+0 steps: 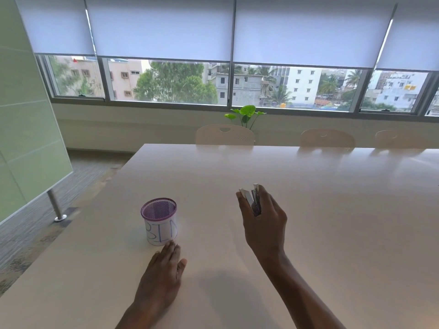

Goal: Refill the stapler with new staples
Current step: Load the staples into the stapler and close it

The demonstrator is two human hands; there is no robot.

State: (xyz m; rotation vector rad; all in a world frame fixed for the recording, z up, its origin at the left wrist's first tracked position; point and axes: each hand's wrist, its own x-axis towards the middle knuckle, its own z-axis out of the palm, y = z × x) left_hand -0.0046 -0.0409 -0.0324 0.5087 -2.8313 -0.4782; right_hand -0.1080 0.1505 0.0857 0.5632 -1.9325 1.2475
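Note:
A small white and dark stapler (252, 199) is held in my right hand (263, 222), fingers and thumb curled round it, its front end pointing away from me above the table. The stapler's top looks slightly parted from its base. My left hand (161, 274) lies flat on the table (332, 210) with straight fingers, its fingertips just short of the cup's base. No staples are visible.
A purple mesh cup (159, 222) wrapped in white paper marked "BIN" stands on the table left of centre. Pale chairs (224, 135) line the far table edge. A glass board on a metal post (55, 207) stands at the left.

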